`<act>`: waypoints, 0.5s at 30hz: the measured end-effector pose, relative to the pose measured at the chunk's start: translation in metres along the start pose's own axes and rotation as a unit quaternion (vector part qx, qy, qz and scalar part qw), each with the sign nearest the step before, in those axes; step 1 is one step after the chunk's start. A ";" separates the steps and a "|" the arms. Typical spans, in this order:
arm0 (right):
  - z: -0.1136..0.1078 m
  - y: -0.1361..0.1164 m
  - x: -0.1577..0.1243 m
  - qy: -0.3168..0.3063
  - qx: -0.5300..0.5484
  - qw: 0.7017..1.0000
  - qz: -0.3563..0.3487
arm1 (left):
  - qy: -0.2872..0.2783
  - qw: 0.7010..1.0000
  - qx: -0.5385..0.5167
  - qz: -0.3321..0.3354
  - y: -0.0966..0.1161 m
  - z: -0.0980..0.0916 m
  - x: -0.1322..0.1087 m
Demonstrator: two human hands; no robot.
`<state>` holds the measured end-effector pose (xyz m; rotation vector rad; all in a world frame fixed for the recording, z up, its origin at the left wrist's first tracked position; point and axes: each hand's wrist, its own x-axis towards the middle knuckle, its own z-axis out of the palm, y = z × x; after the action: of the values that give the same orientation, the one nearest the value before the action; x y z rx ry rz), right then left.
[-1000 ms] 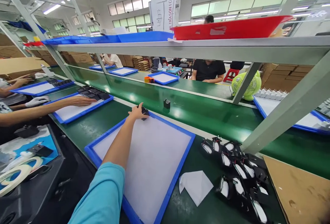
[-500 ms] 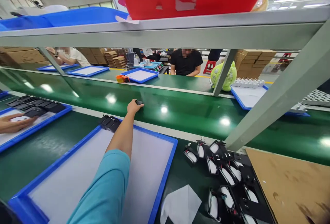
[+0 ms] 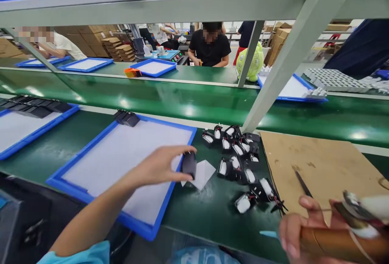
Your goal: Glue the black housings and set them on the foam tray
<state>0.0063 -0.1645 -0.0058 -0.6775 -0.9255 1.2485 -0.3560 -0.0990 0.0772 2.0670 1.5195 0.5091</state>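
Observation:
My left hand (image 3: pixel 164 166), palm to the right, grips a small black plastic case (image 3: pixel 189 164) between thumb and fingers. It hovers around the right edge of a blue-rimmed tray (image 3: pixel 174 201), whose white sheet (image 3: pixel 121 158) carries a few black cases (image 3: pixel 127 118) at the far corner. A folded white paper (image 3: pixel 203 173) lies behind the held case. At the lower right, my right hand (image 3: pixel 296 231) is closed around an orange-brown tubular tool (image 3: pixel 337 243); its working end is unclear. Several black assemblies with white packs and wires (image 3: pixel 237 148) lie between the hands.
Brown cardboard (image 3: pixel 319 158) covers the bench at right, with a slim dark pointed tool (image 3: pixel 302 183) above it. A green conveyor (image 3: pixel 152 97) runs behind; a slanted post (image 3: pixel 273 81) rises there. Another tray (image 3: pixel 36 128) holds black cases at left. A person in black (image 3: pixel 209 47) sits opposite.
My left hand has come back from over the conveyor toward me, carrying the black case. The view has tilted down, and my right hand now shows. The other person's hand at the left tray is gone.

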 end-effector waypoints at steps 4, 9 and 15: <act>0.029 -0.011 0.016 -0.007 0.026 0.999 -0.019 | -0.111 0.991 -0.061 0.037 0.027 0.070 -0.025; 0.049 -0.018 0.025 0.010 0.046 0.998 -0.032 | -0.154 0.976 -0.125 0.091 0.030 0.113 -0.033; 0.060 -0.008 0.031 -0.034 0.065 0.997 -0.035 | 0.066 0.971 -0.225 -0.041 0.033 0.154 -0.055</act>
<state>-0.0405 -0.1396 0.0368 -0.4991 -0.9078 1.2645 -0.2585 -0.1875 -0.0249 1.6413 1.3965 0.8833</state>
